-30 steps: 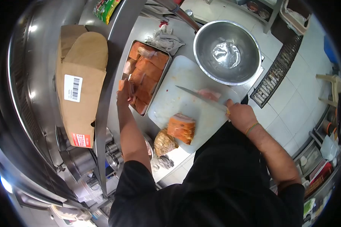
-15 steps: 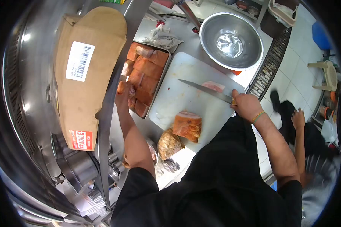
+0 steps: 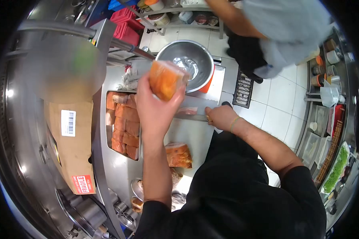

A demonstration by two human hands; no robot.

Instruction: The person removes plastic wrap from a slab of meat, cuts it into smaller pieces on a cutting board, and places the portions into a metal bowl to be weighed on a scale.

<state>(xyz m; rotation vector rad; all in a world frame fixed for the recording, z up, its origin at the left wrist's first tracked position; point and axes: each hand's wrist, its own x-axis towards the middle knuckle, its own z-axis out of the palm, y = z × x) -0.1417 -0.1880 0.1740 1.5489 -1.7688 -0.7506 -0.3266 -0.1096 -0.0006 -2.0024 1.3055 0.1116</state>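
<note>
Raised over the cutting board (image 3: 201,137), my left hand (image 3: 157,113) is closed around a block of pork belly (image 3: 165,81), orange-red outside with a pale fatty face. My right hand (image 3: 222,118) grips a knife (image 3: 193,117) by its handle, the blade lying low over the board and pointing left. A pale slice of meat (image 3: 188,110) rests beside the blade. Nearer my body, a larger block of pork belly (image 3: 178,155) sits on the board. To the left, a metal tray (image 3: 108,151) holds several similar orange-red blocks (image 3: 125,123) in rows.
A steel bowl (image 3: 205,53) stands beyond the board. A cardboard box (image 3: 71,159) on a raised shelf borders the left. Another person (image 3: 285,32) is at the upper right, blurred. Shelves with containers (image 3: 319,131) line the right, past the tiled floor (image 3: 273,119).
My left hand has lifted a pork belly block from the tray and carried it over the board. The knife stays in my right hand. My view has shifted; a person appears at upper right.
</note>
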